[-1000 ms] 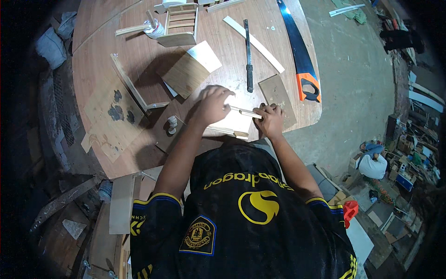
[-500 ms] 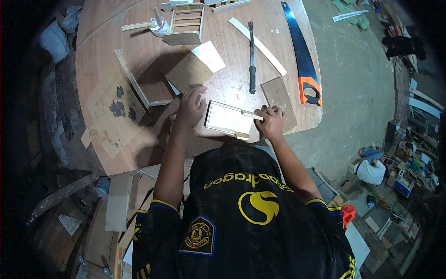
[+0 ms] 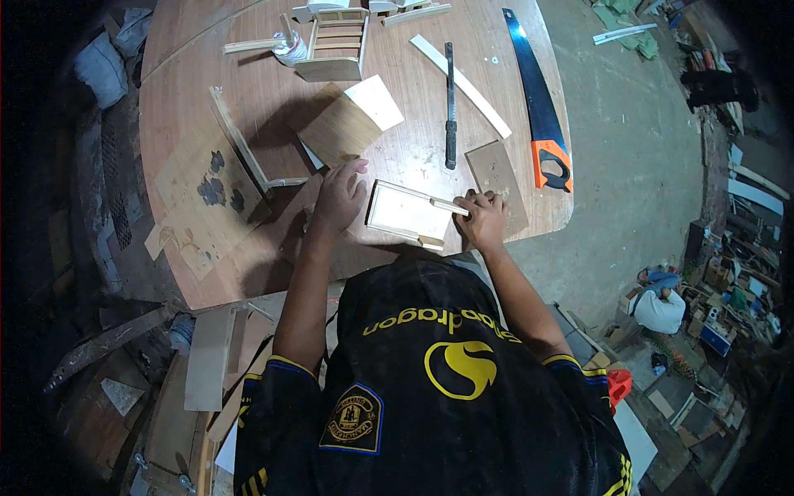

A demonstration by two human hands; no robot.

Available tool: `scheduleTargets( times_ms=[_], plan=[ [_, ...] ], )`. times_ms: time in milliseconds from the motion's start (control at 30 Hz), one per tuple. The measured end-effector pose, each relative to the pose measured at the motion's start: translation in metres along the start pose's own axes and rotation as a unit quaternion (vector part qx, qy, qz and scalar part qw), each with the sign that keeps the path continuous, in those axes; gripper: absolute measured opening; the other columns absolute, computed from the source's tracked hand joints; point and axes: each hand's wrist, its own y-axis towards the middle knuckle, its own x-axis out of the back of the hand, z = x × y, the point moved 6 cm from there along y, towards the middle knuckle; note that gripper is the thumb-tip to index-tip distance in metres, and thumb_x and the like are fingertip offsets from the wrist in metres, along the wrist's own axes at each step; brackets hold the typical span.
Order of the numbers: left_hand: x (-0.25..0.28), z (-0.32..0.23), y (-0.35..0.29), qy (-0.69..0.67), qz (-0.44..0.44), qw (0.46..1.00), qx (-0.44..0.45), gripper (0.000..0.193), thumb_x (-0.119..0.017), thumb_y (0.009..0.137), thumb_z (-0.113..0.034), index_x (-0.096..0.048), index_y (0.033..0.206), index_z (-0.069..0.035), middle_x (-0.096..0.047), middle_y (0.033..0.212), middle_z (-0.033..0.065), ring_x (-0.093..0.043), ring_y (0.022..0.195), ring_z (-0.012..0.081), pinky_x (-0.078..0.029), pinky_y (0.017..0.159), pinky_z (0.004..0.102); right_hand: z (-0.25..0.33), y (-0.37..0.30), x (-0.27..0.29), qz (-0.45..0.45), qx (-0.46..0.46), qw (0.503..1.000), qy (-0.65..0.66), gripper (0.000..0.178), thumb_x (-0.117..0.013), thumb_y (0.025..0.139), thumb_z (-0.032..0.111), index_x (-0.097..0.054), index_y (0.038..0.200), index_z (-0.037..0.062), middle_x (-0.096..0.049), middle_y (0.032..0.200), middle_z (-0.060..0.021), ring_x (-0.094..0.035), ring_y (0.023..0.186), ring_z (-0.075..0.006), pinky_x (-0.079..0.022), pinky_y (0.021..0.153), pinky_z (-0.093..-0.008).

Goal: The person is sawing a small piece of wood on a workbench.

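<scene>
A small shallow wooden frame [image 3: 405, 211] with a pale panel lies on the table in front of me. One thin wooden strip [image 3: 449, 206] sticks out past its right end, and my right hand [image 3: 485, 218] pinches the end of that strip. To the left of the frame, apart from it, my left hand [image 3: 339, 195] rests on the tabletop with fingers loosely extended, holding nothing. Just beyond the left hand's fingertips lies a brown wooden board [image 3: 339, 128] over a white piece. A flat brown board [image 3: 499, 183] lies beneath and beyond my right hand.
A handsaw [image 3: 542, 107] with an orange handle lies along the right edge of the table [image 3: 186, 74]. A narrow dark blade tool [image 3: 451, 124] and a pale wood strip [image 3: 463, 87] lie nearer the middle. Farther left are a slatted wooden piece [image 3: 337, 45], an L-shaped wooden frame [image 3: 240, 145] and a stained sheet [image 3: 194, 219].
The view has shifted very slightly. Both hands and the small wooden frame keep practically the same places on the table.
</scene>
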Motion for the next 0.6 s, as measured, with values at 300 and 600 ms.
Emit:
scheduleTargets(
  times_ms=[300, 600],
  plan=[
    [-0.003, 0.01, -0.002, -0.012, -0.005, 1.0, -0.028, 0.038, -0.056, 0.081, -0.005, -0.056, 0.119, -0.007, -0.062, 0.109, 0.0126, -0.056, 0.106, 0.0324, -0.043, 0.096, 0.0415, 0.001, -0.001, 0.002, -0.016, 0.012, 1.0, 0.004, 0.023, -0.073, 0.069, 0.026, -0.075, 0.092, 0.0248, -0.065, 0.094, 0.0031, -0.052, 0.095, -0.0263, -0.039, 0.086, -0.0451],
    [0.0, -0.006, -0.005, 0.025, 0.003, 0.999, -0.04, 0.042, -0.058, 0.081, -0.004, -0.056, 0.123, -0.005, -0.062, 0.113, 0.0133, -0.055, 0.112, 0.0332, -0.039, 0.101, 0.0411, 0.002, 0.0, 0.003, -0.008, 0.01, 1.0, 0.012, 0.025, -0.071, 0.071, 0.027, -0.074, 0.096, 0.0255, -0.063, 0.093, 0.002, -0.051, 0.095, -0.0268, -0.038, 0.086, -0.0458]
  ],
)
